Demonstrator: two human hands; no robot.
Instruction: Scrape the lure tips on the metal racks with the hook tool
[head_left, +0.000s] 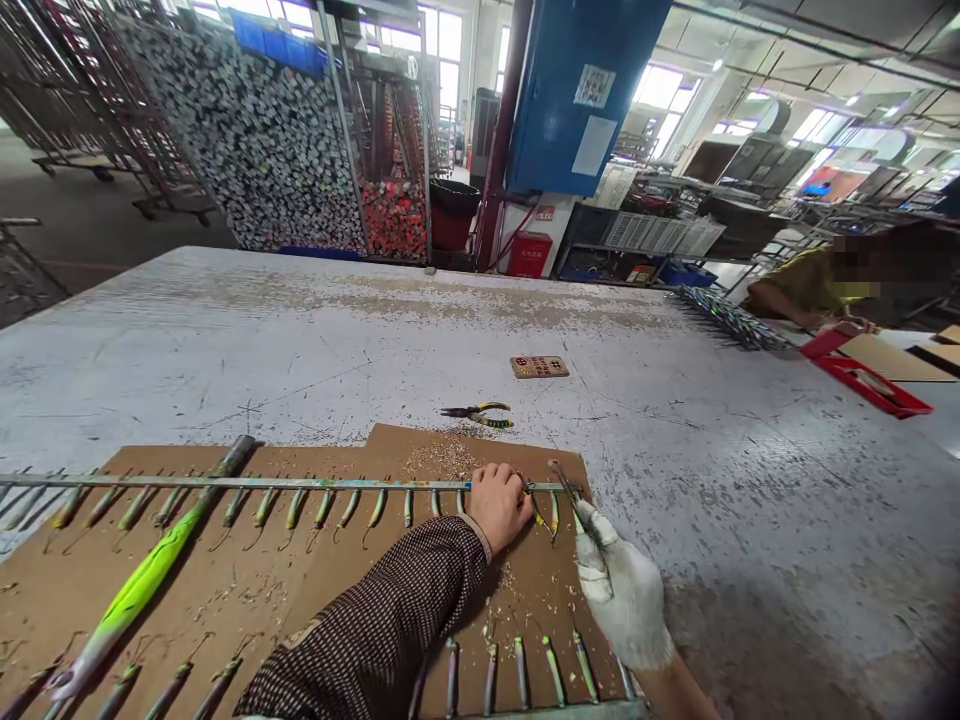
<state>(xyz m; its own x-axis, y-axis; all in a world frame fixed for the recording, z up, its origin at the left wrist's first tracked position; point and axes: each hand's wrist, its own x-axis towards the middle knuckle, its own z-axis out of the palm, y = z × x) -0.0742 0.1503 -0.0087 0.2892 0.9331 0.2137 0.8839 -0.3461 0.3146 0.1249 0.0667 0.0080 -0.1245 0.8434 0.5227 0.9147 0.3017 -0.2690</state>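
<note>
My bare left hand [499, 505], in a dark checked sleeve, is closed over a long metal bar [300, 484] near its right end. Small, slim painted pieces like fishing lures [322, 508] with wire hooks line the bar in a row. In a white glove, my right hand [622, 585] grips a slim metal hand tool, its dark tip [559, 470] at the bar's right end; the tool's kind is partly hidden by my fingers. A brown cardboard sheet [277, 585] strewn with chips lies beneath. Pliers [480, 413] with yellow-black handles rest just beyond it.
A second bar [570, 712] with similar pieces lies at the bottom. Across the cardboard's left side runs a long yellow-green rod-like piece [150, 575]. A brown printed card [539, 367] is on the white table [300, 340]. Another person [810, 285] is at the right by a red tray [874, 385].
</note>
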